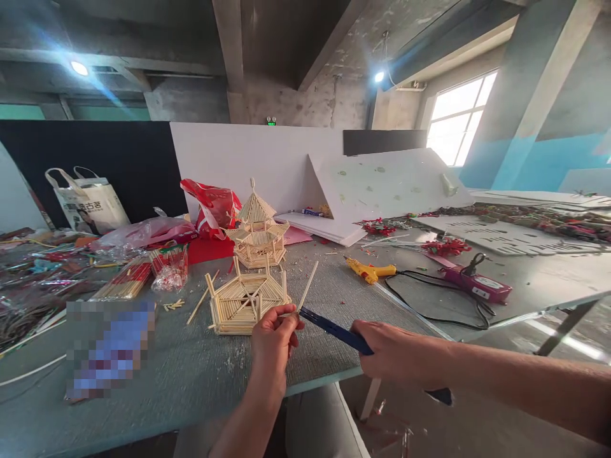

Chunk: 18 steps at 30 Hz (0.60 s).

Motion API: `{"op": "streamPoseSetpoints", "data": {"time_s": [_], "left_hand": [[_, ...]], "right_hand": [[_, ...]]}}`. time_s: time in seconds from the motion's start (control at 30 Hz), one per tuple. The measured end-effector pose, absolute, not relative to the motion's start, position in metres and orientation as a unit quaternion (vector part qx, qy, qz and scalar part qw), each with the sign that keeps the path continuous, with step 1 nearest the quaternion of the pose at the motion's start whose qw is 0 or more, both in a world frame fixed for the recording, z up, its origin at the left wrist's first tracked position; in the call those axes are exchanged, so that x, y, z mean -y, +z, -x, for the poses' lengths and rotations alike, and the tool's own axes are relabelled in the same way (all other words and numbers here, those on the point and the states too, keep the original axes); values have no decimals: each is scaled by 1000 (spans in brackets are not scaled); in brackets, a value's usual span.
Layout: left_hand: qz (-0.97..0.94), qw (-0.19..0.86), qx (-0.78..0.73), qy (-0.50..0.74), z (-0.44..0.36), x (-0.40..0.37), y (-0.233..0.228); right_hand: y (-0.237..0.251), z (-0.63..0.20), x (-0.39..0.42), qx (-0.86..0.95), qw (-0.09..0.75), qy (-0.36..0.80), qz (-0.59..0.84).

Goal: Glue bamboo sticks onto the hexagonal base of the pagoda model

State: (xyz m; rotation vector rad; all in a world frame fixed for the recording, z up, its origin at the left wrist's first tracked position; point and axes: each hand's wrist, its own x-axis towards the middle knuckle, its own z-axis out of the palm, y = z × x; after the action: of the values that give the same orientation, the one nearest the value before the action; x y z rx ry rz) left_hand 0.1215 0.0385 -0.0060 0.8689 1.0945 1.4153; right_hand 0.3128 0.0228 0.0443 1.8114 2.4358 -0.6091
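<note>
- Stick (310,280): above the desk (191,381), slanting up from the left hand (274,334), whose grip is closed, thumb and fingers pinching its lower end.
- Tool (334,329) (dark blue, its exact kind hard to make out): the right hand (389,350) has its grip wrapped round it, the tip pointed at the stick's lower end; whether the two touch, I cannot tell.
- Step in hand, as I judge it: working that lower end with the tool. The next move seems to call for a steady pinch and fingertips clear of the tip.
- Base (233,312): just beyond the left hand, many-sided, with short posts around its rim.
- Glue gun (370,270): lying on the desk to the right, apart from both hands.
- Tower (258,216): behind the base, upright, tiered, with a pointed roof.
</note>
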Motion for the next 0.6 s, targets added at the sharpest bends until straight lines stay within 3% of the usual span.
{"op": "streamPoseSetpoints", "data": {"time_s": [0.6], "left_hand": [[-377, 537, -457, 600, -126, -44, -17]], "right_hand": [[48, -309, -27, -795, 21, -204, -571]]}}
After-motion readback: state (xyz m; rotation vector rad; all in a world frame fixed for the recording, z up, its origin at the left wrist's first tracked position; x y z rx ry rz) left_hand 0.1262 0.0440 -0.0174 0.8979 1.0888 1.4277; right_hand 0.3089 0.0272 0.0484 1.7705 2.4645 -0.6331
